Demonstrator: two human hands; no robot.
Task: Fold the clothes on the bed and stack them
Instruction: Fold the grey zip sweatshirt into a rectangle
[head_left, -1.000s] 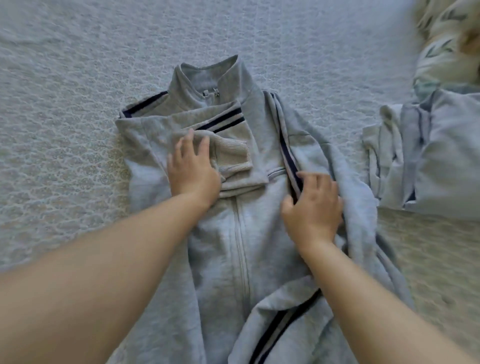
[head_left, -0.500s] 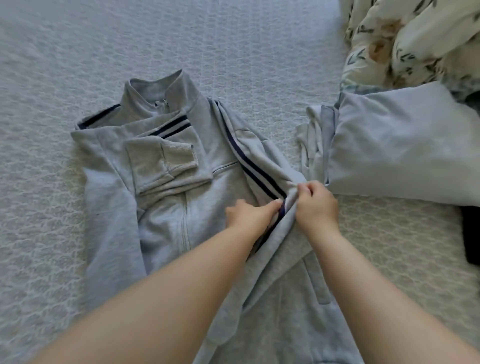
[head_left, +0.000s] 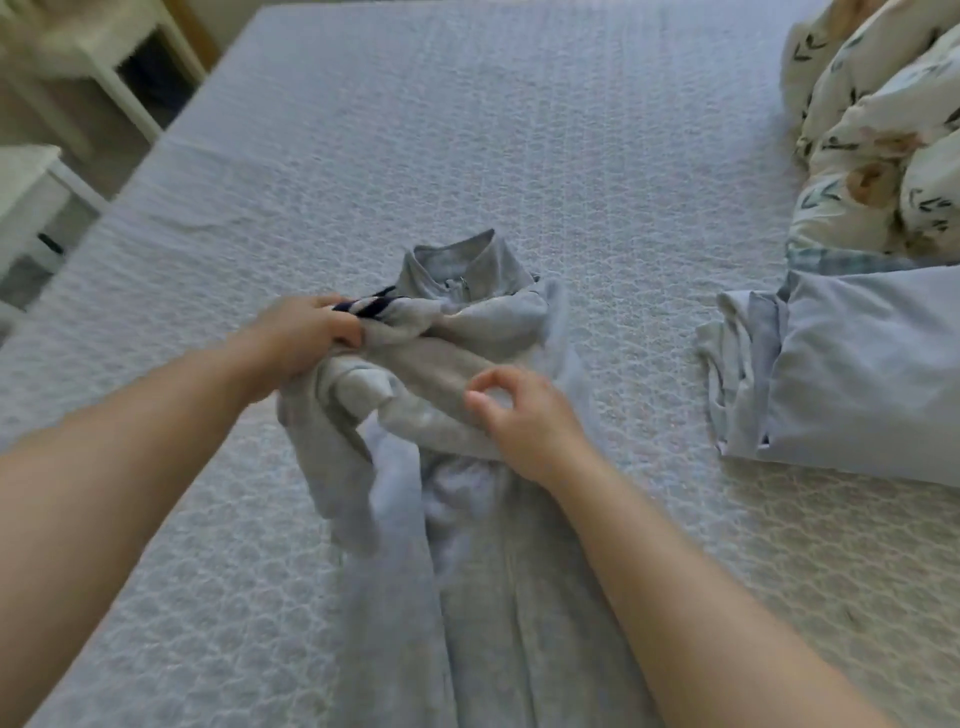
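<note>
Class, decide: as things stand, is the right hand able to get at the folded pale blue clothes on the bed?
Probably yes: the right hand rests on the grey jacket, and only bare bedspread lies between it and the folded clothes.

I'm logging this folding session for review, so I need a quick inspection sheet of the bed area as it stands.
Surface: quilted grey bedspread, bare at the far end.
Job's things: grey zip-up jacket partly folded, sleeve drawn across the chest; folded light blue clothes stacked on the right.
Clutter: floral duvet bunched at the far right.
Hands: left hand grips the striped sleeve; right hand rests on the jacket, fingers curled.
Cables: nothing seen.
Surroundings: white furniture at left, blurred.
</note>
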